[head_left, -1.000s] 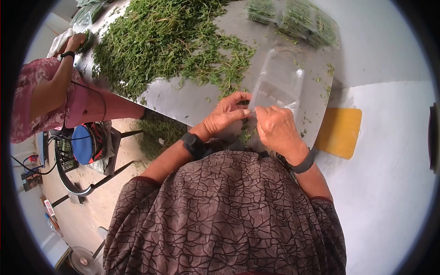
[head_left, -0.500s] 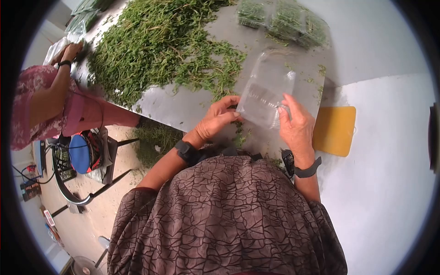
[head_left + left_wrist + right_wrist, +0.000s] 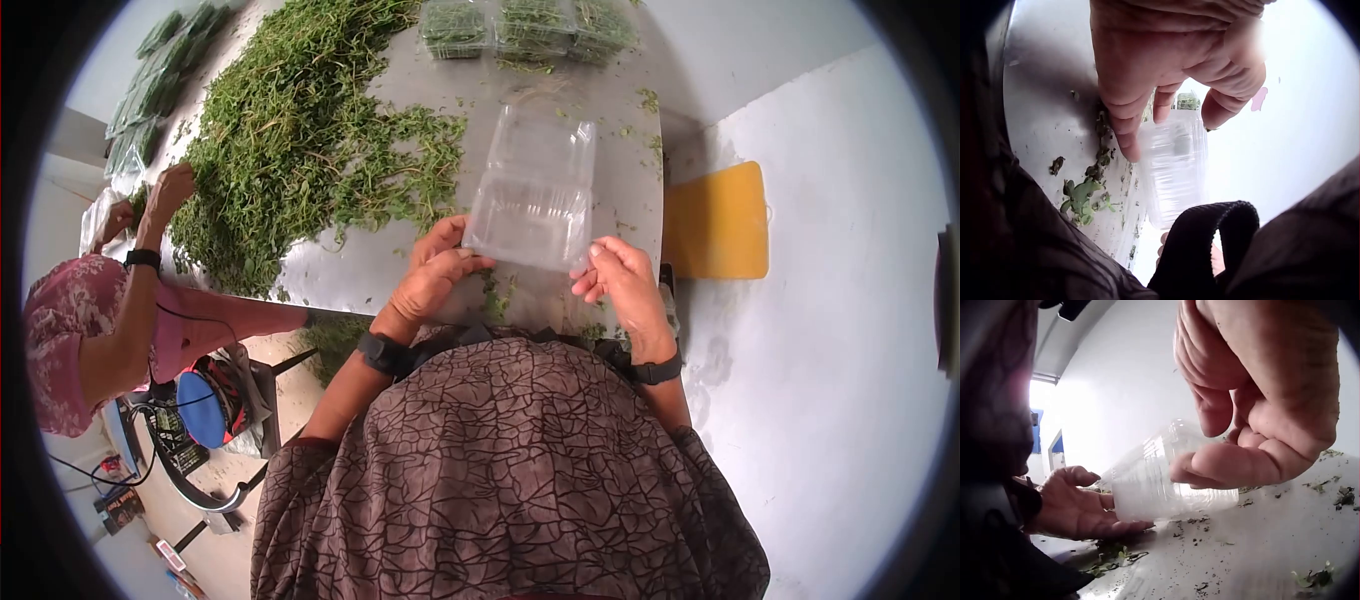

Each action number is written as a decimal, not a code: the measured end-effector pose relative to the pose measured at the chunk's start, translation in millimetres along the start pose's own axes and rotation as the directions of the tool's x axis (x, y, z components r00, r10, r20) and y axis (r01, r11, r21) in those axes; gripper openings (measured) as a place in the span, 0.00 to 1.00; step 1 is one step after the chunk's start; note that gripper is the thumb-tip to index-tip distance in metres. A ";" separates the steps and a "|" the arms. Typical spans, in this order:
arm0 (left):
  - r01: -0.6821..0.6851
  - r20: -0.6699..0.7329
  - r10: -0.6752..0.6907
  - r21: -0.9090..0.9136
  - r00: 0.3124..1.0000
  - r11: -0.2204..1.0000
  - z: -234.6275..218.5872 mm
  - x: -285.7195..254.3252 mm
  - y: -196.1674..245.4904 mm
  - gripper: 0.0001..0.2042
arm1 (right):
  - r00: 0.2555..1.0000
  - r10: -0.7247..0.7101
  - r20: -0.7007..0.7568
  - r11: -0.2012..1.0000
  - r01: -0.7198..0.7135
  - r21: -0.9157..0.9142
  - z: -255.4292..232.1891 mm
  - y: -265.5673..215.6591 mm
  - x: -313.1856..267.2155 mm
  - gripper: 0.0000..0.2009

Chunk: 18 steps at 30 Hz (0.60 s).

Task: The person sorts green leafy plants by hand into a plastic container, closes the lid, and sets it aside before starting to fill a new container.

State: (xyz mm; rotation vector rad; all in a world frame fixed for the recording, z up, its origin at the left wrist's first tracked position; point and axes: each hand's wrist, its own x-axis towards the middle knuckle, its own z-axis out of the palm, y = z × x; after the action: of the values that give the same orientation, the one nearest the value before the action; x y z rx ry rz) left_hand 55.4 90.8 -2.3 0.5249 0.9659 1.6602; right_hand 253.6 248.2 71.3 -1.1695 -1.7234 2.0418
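A clear plastic clamshell container (image 3: 530, 225) lies with its lid flipped back, in front of the person on the metal table. The left hand (image 3: 435, 270) holds its near left corner; in the left wrist view the fingers (image 3: 1127, 147) come down on one side and the thumb (image 3: 1219, 109) on the other. Beside the near right corner is the right hand (image 3: 625, 280), its fingers loosely bent with nothing between them. In the right wrist view those fingertips (image 3: 1191, 469) overlap the container wall (image 3: 1154, 481). No greens show inside the container.
A large heap of green leafy stems (image 3: 290, 130) covers the table's left part. Filled clear boxes (image 3: 535, 30) stand at the back. Another person's hand (image 3: 170, 195) works at the left edge, near packed bags (image 3: 165, 75). A yellow board (image 3: 715, 220) stands at the right wall.
The right hand has come off the container's near edge and moved right, its fingers loosening. The left hand stays at the left corner. The container now shows its open base facing up.
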 end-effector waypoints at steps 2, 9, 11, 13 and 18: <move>0.014 0.013 -0.013 -0.075 1.000 0.997 0.6 0.4 1.0 0.22 | 1.000 -0.008 0.009 0.998 0.007 0.060 -0.1 -1.7 0.8 0.09; 0.113 0.023 -0.124 0.281 0.992 0.953 15.0 -4.9 20.6 0.21 | 0.999 0.018 0.040 0.983 -0.025 0.179 -1.4 -12.2 -1.8 0.07; 0.195 -0.100 -0.168 0.545 0.981 0.816 14.5 -8.4 22.7 0.20 | 0.999 0.031 0.044 0.984 -0.038 0.176 0.0 -13.0 -0.9 0.07; 0.039 -0.081 0.052 0.835 0.995 0.549 25.1 -16.2 34.2 0.20 | 0.998 0.041 0.053 0.984 -0.050 0.172 1.9 -14.4 0.0 0.07; -0.260 0.198 0.366 0.957 0.909 0.128 53.6 -14.5 60.7 0.21 | 0.997 0.045 0.057 0.997 -0.048 0.063 13.3 -26.6 -2.9 0.06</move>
State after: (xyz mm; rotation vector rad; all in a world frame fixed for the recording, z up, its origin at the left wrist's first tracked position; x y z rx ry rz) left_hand 64.9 90.2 79.5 1.6552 2.1214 1.1570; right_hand 238.1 244.2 96.6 -1.1544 -1.6567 2.1590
